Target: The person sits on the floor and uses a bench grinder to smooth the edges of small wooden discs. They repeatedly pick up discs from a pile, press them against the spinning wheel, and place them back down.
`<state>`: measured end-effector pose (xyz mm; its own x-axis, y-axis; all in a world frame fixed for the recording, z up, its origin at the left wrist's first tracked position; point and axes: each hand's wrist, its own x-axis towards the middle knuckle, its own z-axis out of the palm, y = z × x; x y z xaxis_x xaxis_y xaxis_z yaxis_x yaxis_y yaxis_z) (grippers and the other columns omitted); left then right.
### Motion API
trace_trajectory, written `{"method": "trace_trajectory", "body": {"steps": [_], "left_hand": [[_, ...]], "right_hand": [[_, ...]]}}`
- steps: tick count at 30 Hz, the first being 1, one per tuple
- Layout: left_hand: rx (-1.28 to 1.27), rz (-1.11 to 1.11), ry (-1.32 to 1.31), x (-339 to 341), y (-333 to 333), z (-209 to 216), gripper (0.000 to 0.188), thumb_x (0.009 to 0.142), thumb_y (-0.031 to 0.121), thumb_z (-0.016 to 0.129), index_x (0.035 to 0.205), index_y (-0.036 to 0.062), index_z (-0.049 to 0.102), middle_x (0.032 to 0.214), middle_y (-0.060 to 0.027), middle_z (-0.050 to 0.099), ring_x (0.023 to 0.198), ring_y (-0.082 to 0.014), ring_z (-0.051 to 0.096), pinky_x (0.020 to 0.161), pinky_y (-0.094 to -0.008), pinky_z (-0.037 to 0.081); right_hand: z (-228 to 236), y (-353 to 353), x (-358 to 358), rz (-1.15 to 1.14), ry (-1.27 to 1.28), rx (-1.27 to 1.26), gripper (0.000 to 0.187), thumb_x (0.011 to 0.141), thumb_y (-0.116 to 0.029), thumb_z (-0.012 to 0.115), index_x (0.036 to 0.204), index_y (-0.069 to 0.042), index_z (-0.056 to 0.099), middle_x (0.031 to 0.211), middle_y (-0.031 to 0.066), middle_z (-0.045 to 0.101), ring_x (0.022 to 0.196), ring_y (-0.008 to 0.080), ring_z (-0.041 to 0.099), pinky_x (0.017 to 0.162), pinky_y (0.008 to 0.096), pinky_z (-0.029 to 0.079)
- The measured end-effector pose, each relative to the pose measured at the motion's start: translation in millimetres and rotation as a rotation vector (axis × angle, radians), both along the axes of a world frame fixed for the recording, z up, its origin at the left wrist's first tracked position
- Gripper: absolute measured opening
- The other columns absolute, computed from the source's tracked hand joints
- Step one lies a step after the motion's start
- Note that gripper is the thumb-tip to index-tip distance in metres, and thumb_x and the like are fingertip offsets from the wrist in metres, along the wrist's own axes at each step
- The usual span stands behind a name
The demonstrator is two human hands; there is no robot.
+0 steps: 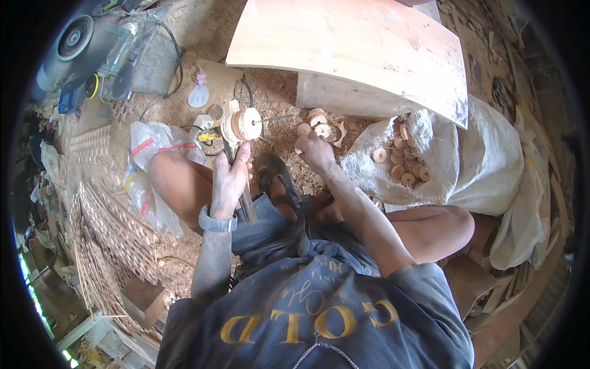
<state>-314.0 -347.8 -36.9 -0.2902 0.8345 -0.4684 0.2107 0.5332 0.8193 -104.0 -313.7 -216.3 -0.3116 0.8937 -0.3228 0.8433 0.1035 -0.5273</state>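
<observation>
My left hand [231,175] is closed around a dark wooden bar [247,206] that slants down toward my lap. Just above its fingertips, a stack of round wooden discs [246,125] is threaded on a thin metal rod [279,117], which sticks out to the right. My right hand [317,154] reaches down with curled fingers beside a small group of loose wooden discs [318,119]. A pale disc edge shows at its fingertips, partly hidden by the fingers.
A white woven sack [485,172] lies open at the right, with many wooden discs [405,163] at its mouth. Large wooden boards [356,49] lean ahead. At the left are a clear plastic bag [158,144], perforated wood strips [114,237] and a dusty machine [83,52]. Shavings cover the ground.
</observation>
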Motion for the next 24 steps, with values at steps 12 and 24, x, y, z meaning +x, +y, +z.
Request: {"method": "trace_trajectory", "body": {"steps": [12,24], "left_hand": [[0.036,-0.024,-0.024,-1.6,-12.8,-5.3,0.038,0.097,0.037,0.063,0.097,-0.0009,0.063,0.074,-0.0022,0.061,0.063,-0.0088,0.057,0.052,-0.0255,0.048],[0.012,-0.278,0.234,19.7,-7.2,-24.9,0.036,0.099,0.037,0.061,0.101,0.0008,0.063,0.074,-0.0011,0.059,0.063,-0.009,0.056,0.053,-0.0258,0.049]], "right_hand": [[-31.9,6.5,-9.4,-0.016,0.151,0.033,0.028,0.08,-0.015,0.069,0.107,-0.01,0.069,0.115,0.0151,0.066,0.108,0.0337,0.063,0.091,0.0435,0.056],[142.1,-21.0,93.8,-0.545,1.427,-0.257,0.044,0.077,-0.007,0.083,0.116,-0.006,0.064,0.104,0.0015,0.068,0.092,0.0106,0.064,0.081,0.025,0.052]]}}
